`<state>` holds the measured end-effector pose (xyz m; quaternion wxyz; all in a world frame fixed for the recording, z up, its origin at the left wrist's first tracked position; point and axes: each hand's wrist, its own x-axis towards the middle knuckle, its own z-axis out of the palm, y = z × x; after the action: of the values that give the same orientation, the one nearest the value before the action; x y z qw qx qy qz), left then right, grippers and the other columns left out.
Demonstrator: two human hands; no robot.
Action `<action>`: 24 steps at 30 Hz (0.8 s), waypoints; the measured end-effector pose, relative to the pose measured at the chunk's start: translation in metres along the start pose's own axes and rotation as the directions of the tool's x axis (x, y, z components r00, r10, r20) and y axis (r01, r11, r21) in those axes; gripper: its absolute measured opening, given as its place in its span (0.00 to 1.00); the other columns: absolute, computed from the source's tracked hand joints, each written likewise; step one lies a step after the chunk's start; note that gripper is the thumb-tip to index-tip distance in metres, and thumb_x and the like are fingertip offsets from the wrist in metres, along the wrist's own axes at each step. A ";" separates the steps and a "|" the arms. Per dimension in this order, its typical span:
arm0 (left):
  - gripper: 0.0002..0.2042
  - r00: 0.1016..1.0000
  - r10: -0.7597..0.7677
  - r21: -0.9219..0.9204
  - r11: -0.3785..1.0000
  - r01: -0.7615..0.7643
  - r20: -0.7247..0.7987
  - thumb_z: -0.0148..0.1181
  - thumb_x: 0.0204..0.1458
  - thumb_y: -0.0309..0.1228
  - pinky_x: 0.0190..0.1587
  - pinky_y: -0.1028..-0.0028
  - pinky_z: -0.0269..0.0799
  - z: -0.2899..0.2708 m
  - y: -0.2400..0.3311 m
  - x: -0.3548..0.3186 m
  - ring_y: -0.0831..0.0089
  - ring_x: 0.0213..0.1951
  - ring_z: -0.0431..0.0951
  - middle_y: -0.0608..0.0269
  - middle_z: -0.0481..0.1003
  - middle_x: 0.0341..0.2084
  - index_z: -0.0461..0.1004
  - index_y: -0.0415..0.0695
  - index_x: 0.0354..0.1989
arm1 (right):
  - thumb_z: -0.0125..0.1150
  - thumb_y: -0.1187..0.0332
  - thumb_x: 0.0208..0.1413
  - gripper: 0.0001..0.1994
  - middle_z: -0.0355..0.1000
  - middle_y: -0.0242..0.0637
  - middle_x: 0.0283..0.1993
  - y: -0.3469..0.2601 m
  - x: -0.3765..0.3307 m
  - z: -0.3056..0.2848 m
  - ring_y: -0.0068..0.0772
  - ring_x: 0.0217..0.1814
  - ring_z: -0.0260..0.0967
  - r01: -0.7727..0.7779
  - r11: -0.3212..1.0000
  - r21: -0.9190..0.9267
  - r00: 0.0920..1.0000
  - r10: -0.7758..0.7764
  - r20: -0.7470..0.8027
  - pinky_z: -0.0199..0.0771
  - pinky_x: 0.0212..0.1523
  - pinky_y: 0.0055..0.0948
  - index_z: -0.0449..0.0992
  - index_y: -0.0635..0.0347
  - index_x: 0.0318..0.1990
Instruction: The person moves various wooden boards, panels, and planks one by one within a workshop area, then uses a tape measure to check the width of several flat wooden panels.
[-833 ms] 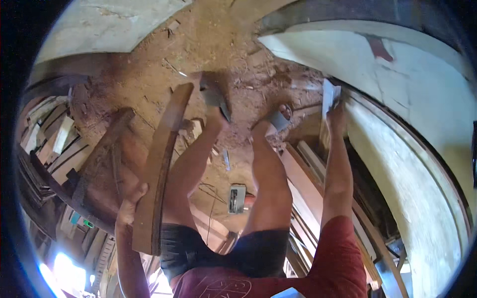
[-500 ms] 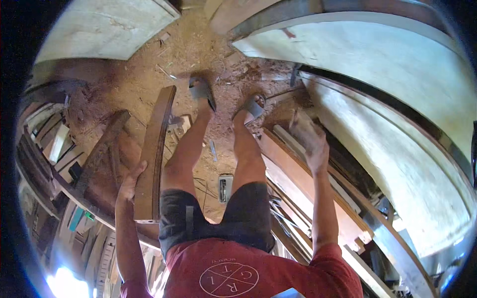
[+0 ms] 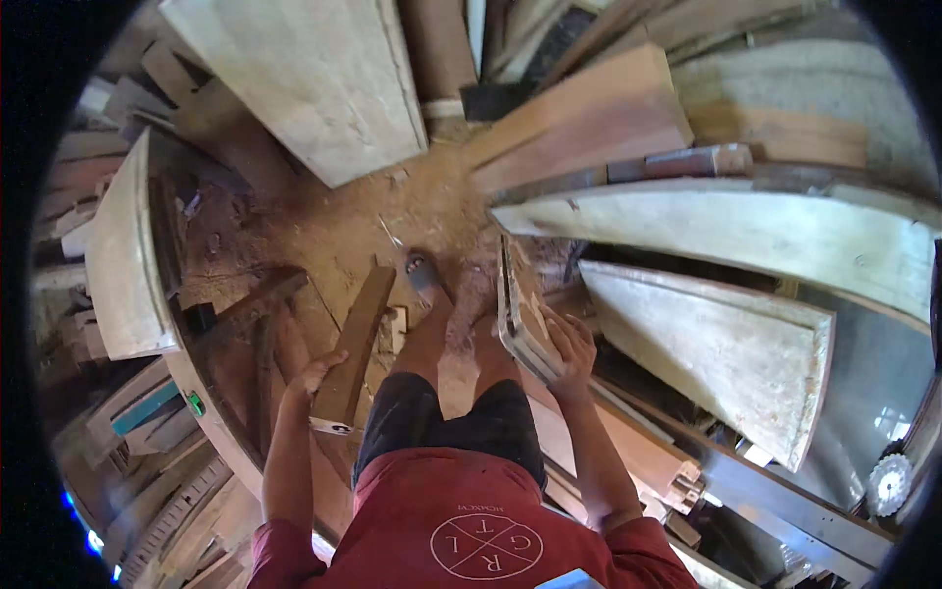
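Observation:
My left hand (image 3: 320, 373) grips the near part of a long brown wooden beam (image 3: 361, 342) along its left side. The beam points away from me beside my left leg, its pale cut end toward me; some of my fingers are hidden. My right hand (image 3: 572, 346) is closed on a pale, flat wooden board (image 3: 528, 306), held upright over my right leg. A dark line runs along the board's narrow edge. Its far end reaches over the floor, and it hides part of my right leg.
Large pale panels (image 3: 697, 344) lean at the right, above stacked planks and a round toothed metal blade (image 3: 890, 483). Another panel (image 3: 314, 79) stands ahead on the dusty floor (image 3: 343, 221). A curved bench edge (image 3: 211, 412) and wood offcuts lie to the left.
My view has swung to the right. My right hand, blurred before, has come inward with the board now plainly in it. My left hand stays on the beam.

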<state>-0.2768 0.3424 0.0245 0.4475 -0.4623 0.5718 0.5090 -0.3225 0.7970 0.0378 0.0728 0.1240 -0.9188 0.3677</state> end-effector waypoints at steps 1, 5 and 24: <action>0.22 1.000 0.017 -0.018 1.000 -0.016 0.023 0.62 0.54 0.44 0.38 0.68 0.76 -0.004 -0.007 -0.001 0.69 0.34 0.79 0.60 0.79 0.34 0.74 0.40 0.50 | 0.59 0.71 0.52 0.15 0.75 0.43 0.53 -0.011 0.012 0.004 0.41 0.55 0.74 0.025 1.000 0.000 1.000 -0.025 0.004 0.69 0.57 0.43 0.71 0.60 0.48; 0.22 0.998 0.031 -0.101 0.995 -0.026 0.048 0.61 0.55 0.44 0.38 0.67 0.76 -0.036 -0.018 -0.009 0.69 0.34 0.80 0.59 0.79 0.34 0.75 0.38 0.49 | 0.63 0.71 0.48 0.15 0.75 0.41 0.53 -0.047 0.063 0.014 0.39 0.57 0.73 0.195 0.975 -0.110 0.979 -0.186 0.088 0.68 0.56 0.41 0.71 0.59 0.45; 0.23 0.999 0.045 -0.263 0.964 -0.042 0.003 0.58 0.55 0.43 0.42 0.66 0.74 -0.101 -0.108 0.022 0.65 0.38 0.79 0.56 0.78 0.41 0.73 0.37 0.53 | 0.68 0.71 0.47 0.22 0.78 0.41 0.47 -0.095 0.221 0.045 0.40 0.48 0.77 0.337 0.941 -0.044 0.940 -0.334 0.066 0.68 0.53 0.41 0.74 0.57 0.52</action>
<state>-0.1788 0.2346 -0.0074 0.3735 -0.5027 0.5072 0.5921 -0.5100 0.6613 0.1179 0.1113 0.2871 -0.8956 0.3211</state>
